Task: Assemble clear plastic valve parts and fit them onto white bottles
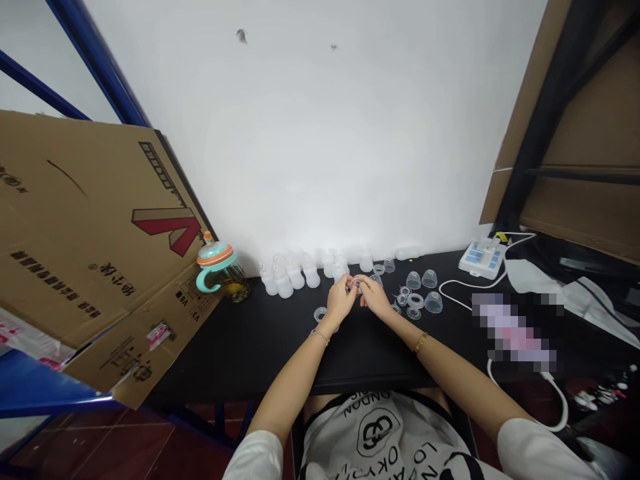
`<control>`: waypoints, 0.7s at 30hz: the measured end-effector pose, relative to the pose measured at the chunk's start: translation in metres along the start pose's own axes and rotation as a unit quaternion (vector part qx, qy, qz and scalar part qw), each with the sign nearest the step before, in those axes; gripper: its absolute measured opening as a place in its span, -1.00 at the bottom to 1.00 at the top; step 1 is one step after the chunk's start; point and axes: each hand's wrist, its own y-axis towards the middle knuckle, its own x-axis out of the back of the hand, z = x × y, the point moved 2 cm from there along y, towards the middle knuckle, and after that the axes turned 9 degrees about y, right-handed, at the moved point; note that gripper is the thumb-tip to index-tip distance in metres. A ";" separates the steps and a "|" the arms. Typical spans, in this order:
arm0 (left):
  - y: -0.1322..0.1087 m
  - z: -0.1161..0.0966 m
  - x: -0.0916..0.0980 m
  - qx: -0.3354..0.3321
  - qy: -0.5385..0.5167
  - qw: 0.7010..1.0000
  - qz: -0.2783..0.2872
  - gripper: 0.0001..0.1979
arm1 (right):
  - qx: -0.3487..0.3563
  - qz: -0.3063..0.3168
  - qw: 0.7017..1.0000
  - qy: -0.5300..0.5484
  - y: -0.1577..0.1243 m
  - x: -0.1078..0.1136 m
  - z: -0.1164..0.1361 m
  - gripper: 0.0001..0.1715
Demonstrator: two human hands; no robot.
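Both hands meet over the black table point(280, 353), pinching a small translucent ring-shaped part point(356, 285) between their fingertips. My left hand point(341, 300) holds its left side, and my right hand point(374, 297) holds its right side. A clear plastic ring point(320, 314) lies just left of my left wrist. To the right of my right hand are clear plastic cups point(413, 280) and more rings point(415, 301). Behind my hands, a row of several translucent plastic bottles point(295, 273) stands against the wall.
A baby bottle with teal handles point(217, 263) stands at the table's back left, beside a large cardboard sheet point(90, 253) on a blue metal rack. A white control unit point(481, 259) with a white cable sits back right. A pixelated patch hides something at right.
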 end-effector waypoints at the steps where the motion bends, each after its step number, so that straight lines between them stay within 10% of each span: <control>1: 0.000 0.000 0.000 0.001 0.000 1.000 0.000 -0.85 | 0.002 0.001 1.000 -0.004 -0.001 0.000 0.002 -0.58; 21: 0.000 0.001 0.000 -0.024 -0.001 1.000 -0.010 -0.81 | 0.013 -0.001 0.999 0.041 0.002 -0.002 -0.008 -0.67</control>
